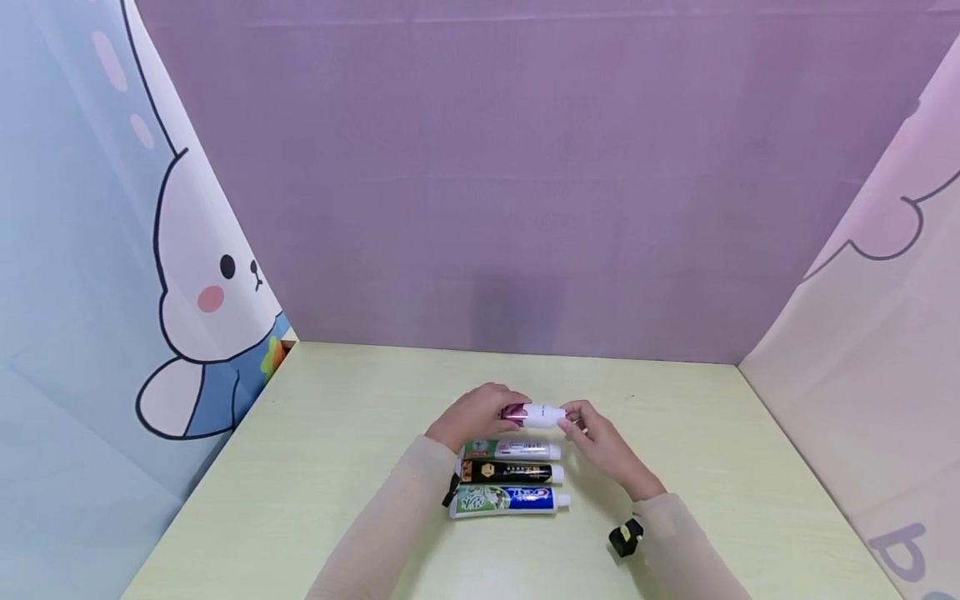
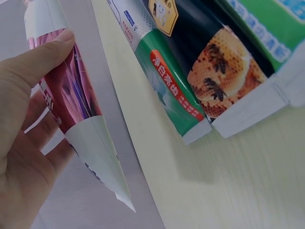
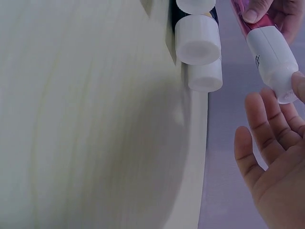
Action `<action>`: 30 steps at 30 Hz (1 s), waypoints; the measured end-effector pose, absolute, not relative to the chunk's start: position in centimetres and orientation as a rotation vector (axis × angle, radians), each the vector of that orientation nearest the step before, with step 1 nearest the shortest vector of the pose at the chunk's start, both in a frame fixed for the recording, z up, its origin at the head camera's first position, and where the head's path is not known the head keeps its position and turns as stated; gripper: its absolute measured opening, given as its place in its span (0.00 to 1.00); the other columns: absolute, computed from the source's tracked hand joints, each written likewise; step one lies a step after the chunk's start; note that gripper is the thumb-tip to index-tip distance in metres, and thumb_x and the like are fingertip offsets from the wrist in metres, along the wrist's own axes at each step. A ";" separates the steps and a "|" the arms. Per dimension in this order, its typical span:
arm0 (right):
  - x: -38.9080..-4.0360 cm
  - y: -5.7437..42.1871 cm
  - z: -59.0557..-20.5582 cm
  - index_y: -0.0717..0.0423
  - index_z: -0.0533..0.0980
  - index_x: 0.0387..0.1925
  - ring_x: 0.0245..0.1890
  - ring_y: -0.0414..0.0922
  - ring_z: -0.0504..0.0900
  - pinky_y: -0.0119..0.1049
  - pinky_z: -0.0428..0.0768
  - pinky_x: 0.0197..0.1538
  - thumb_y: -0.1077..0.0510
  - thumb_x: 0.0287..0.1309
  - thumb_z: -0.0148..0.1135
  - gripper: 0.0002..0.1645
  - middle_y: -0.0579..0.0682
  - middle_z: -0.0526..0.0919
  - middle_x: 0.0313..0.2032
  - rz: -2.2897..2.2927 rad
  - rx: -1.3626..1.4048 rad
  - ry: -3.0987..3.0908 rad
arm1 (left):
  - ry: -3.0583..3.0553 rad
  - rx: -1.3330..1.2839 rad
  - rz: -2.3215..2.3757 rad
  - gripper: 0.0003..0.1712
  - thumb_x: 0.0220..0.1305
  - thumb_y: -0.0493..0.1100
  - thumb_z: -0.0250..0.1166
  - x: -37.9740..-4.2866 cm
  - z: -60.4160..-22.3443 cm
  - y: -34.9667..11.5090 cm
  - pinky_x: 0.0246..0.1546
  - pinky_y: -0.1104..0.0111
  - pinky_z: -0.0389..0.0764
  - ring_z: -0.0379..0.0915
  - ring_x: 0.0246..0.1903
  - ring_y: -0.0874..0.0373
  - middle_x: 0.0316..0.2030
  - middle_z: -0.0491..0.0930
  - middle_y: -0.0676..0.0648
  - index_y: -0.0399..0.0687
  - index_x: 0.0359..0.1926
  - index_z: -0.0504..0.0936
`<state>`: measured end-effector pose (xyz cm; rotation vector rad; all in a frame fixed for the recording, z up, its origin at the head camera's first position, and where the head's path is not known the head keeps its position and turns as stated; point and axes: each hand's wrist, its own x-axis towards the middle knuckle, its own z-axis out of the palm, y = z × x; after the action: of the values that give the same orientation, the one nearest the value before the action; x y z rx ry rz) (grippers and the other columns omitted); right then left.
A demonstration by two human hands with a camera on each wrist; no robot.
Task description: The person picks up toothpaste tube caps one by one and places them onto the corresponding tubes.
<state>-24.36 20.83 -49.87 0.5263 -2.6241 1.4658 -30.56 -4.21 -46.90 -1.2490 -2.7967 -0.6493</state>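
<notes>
Above a row of lying tubes, my left hand grips a white and magenta toothpaste tube. In the left wrist view its thumb lies across the shiny magenta band, and the flat crimped end points down. At the other end, the thumb and fingertips of my right hand pinch the tube's white cap. Nearest below lies a green and silver toothpaste tube. A black toothpaste tube with a honeycomb picture comes after it, then a blue and green toothpaste tube. All their white caps face right.
The lying tubes rest side by side on a pale wood-grain table. A purple backdrop stands behind the table, with printed cloth at the left and right sides. A black device sits at the right wrist.
</notes>
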 end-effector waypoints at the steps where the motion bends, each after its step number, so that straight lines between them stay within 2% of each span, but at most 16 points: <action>1: -24.4 20.8 -49.9 0.62 0.71 0.53 0.39 0.57 0.81 0.35 0.81 0.40 0.56 0.74 0.55 0.14 0.61 0.79 0.41 1.469 0.531 -2.624 | -2.793 -1.253 -0.649 0.25 0.63 0.47 0.72 -30.6 -46.9 -4.2 0.50 0.70 0.78 0.75 0.42 0.65 0.46 0.83 0.57 0.56 0.62 0.81; 6: -24.4 20.6 -49.9 0.62 0.70 0.53 0.40 0.52 0.82 0.35 0.81 0.42 0.56 0.75 0.53 0.14 0.60 0.79 0.41 1.450 0.521 -2.637 | -2.781 -1.257 -0.645 0.25 0.64 0.48 0.71 -30.6 -47.1 -4.3 0.49 0.70 0.78 0.75 0.42 0.66 0.47 0.83 0.57 0.56 0.62 0.81; 11: -24.4 20.7 -49.8 0.58 0.71 0.54 0.40 0.53 0.81 0.35 0.81 0.41 0.53 0.75 0.53 0.14 0.61 0.79 0.42 1.465 0.479 -2.649 | -2.776 -1.254 -0.639 0.26 0.63 0.47 0.72 -30.6 -47.1 -4.4 0.51 0.69 0.78 0.75 0.43 0.65 0.47 0.83 0.57 0.56 0.62 0.81; 19: -24.2 20.7 -49.5 0.53 0.71 0.62 0.39 0.51 0.81 0.36 0.79 0.39 0.48 0.74 0.55 0.22 0.61 0.82 0.44 1.497 0.434 -2.645 | -2.783 -1.250 -0.607 0.27 0.62 0.47 0.73 -30.7 -47.0 -4.3 0.51 0.68 0.78 0.75 0.42 0.64 0.45 0.82 0.56 0.56 0.62 0.81; 25: -24.2 20.6 -49.6 0.53 0.75 0.57 0.40 0.52 0.83 0.41 0.80 0.44 0.47 0.73 0.57 0.19 0.58 0.84 0.43 1.552 0.425 -2.630 | -2.793 -1.251 -0.605 0.26 0.62 0.47 0.73 -30.6 -47.1 -4.2 0.52 0.68 0.78 0.75 0.44 0.64 0.46 0.83 0.56 0.57 0.62 0.81; 30: -24.3 20.5 -49.7 0.55 0.74 0.56 0.43 0.50 0.84 0.41 0.82 0.50 0.48 0.73 0.56 0.19 0.56 0.84 0.43 1.564 0.402 -2.621 | -2.819 -1.226 -0.606 0.27 0.62 0.48 0.73 -30.4 -47.1 -4.2 0.53 0.67 0.77 0.75 0.45 0.63 0.49 0.82 0.55 0.56 0.63 0.80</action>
<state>-24.30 20.50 -49.71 0.4015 -2.6206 1.5642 -30.42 -4.16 -47.09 -1.2264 -2.8190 -0.6064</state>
